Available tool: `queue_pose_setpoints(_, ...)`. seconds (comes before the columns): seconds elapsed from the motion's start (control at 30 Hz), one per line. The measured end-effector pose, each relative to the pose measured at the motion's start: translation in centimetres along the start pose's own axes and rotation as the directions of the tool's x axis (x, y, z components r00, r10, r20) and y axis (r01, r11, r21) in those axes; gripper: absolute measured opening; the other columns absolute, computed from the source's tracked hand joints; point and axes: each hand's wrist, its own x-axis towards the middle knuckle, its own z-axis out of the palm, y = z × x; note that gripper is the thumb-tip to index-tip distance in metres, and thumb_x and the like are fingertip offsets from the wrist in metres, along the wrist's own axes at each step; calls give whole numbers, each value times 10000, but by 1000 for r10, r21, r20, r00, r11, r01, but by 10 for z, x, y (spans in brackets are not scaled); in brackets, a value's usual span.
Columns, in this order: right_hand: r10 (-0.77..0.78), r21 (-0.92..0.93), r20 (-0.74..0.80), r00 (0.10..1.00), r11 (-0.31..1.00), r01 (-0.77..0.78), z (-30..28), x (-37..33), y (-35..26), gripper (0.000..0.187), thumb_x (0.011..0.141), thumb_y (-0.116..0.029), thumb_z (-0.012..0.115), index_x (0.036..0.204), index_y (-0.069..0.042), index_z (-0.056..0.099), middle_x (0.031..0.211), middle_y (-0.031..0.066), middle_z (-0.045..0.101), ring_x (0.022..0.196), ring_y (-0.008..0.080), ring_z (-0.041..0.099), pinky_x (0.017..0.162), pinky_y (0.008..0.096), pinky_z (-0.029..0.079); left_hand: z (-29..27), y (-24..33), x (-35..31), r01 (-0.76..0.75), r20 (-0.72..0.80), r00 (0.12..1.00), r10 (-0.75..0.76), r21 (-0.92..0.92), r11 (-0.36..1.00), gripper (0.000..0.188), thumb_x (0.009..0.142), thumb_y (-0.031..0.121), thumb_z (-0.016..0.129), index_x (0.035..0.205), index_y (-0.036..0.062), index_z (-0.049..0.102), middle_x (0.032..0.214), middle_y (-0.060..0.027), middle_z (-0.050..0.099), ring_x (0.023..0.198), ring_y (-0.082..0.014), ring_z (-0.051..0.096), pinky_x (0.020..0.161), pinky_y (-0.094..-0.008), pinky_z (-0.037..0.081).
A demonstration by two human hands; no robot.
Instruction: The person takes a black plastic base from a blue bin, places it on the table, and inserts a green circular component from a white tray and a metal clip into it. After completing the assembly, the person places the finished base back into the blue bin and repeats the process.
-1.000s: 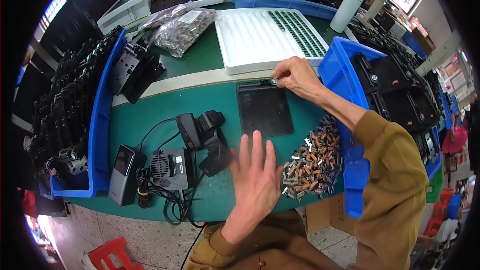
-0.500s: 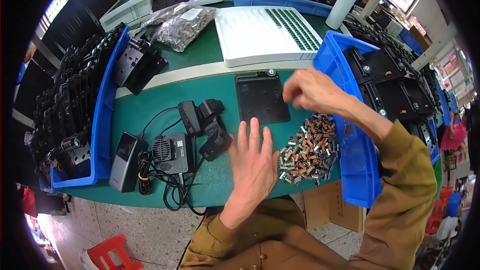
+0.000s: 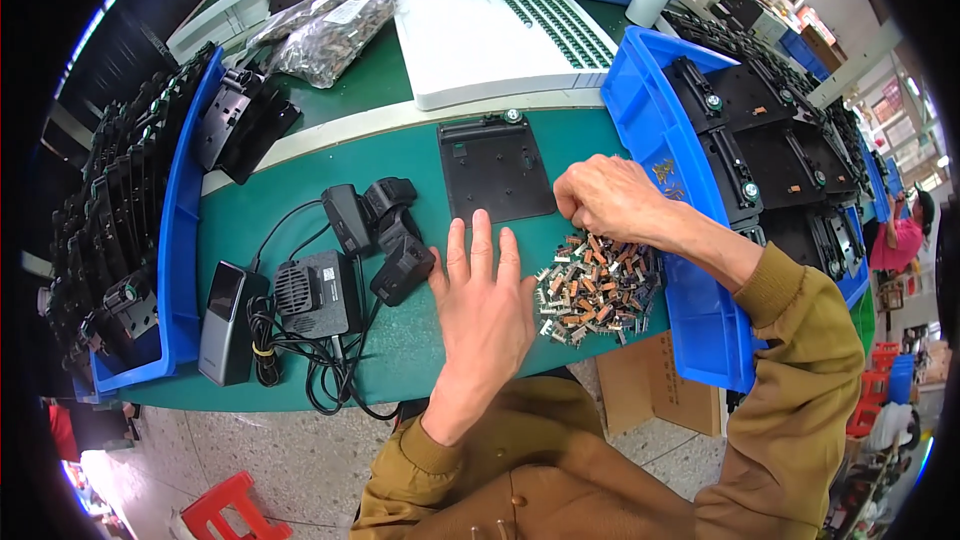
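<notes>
Spreading wide at lower centre, the left hand (image 3: 483,320) sits beside a small-component pile (image 3: 597,300) right of centre; the right hand (image 3: 612,200) curls at its far edge, grip impossible to tell; beyond, a black plate (image 3: 490,175) lies upper centre, before a white tray (image 3: 455,45)

The table (image 3: 385,155) is green and the plate (image 3: 490,185) is black. The small parts (image 3: 598,290) are orange, black and silver. The boxes (image 3: 710,340) are blue, the tray (image 3: 460,45) is white with green rows, the sleeve (image 3: 805,330) is olive-brown.
</notes>
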Motion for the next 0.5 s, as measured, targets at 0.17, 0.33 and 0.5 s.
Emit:
queue_pose_setpoints(0.17,-272,154,2,962,951,269,-17,-26,-9,182,656,-70,727,824,-38,667,820,133,675,834,315,665,701,426,514,1,-1,-1,17,3,1000,-17,-28,999,513,856,171,632,1322,-13,516,1483,-212,353,1361,-412,312,1100,-579,247)
queue_pose_setpoints(0.33,-563,211,-156,811,784,585,15,-60,-12,230,662,-109,746,844,-65,613,788,120,576,775,338,612,646,452,477,3,-4,-2,10,-33,999,-9,30,1000,522,824,195,676,1290,0,544,1472,-214,379,1374,-398,324,1089,-586,246)
queue_pose_setpoints(0.5,-460,-15,-61,886,888,460,26,-53,-14,330,626,-56,763,892,-71,569,825,80,536,840,293,582,690,417,468,4,-3,-1,3,-16,1000,-2,11,1000,529,827,192,671,1299,-7,535,1475,-217,376,1380,-405,316,1099,-584,236)
